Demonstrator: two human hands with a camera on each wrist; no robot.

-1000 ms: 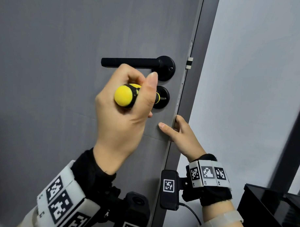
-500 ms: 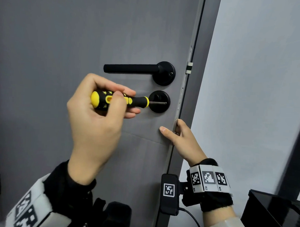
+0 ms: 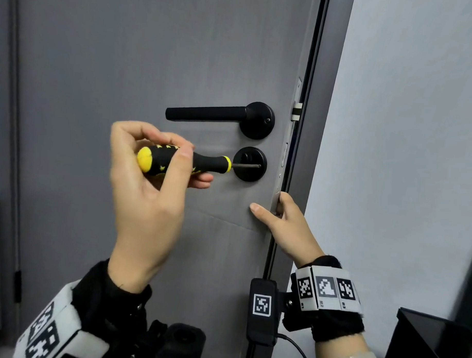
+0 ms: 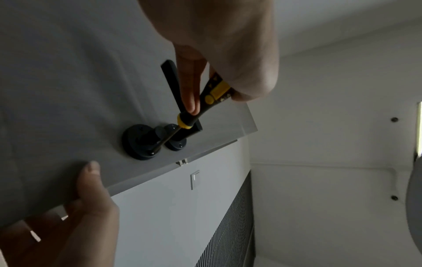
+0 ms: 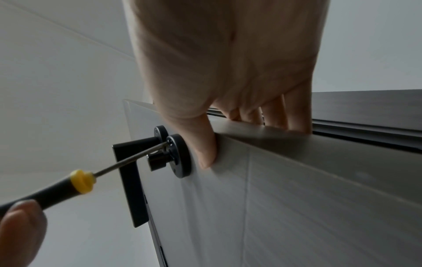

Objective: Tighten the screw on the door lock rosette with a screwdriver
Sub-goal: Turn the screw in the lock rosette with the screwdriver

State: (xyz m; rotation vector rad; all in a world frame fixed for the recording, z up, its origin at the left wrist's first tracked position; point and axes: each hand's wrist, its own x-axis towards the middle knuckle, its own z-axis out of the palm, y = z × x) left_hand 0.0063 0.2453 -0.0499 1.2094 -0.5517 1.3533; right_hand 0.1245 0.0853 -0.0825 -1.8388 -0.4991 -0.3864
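Note:
The black round lock rosette point(image 3: 249, 175) sits on the grey door point(image 3: 126, 68) below the black lever handle point(image 3: 205, 114). My left hand point(image 3: 176, 160) grips the black-and-yellow screwdriver point(image 3: 206, 163) by its handle and holds it level. Its tip rests on the rosette's right side, near the door edge. In the right wrist view the tip meets a screw hole on the rosette point(image 5: 180, 159). My right hand point(image 3: 279, 215) grips the door edge just below the rosette, thumb on the door face, fingers wrapped behind. The left wrist view shows the screwdriver point(image 4: 189, 119) slanting down to the rosette point(image 4: 134, 139).
The door stands ajar, with a pale wall point(image 3: 418, 131) to its right. A latch point(image 3: 297, 111) juts from the door edge beside the lever. A black cabinet corner point(image 3: 437, 344) sits low at the right. Door frame point(image 3: 6, 144) runs along the left.
A second ago the screwdriver's butt pointed towards me; my left hand has swung it level, tip on the rosette. My right hand has kept its hold on the door edge.

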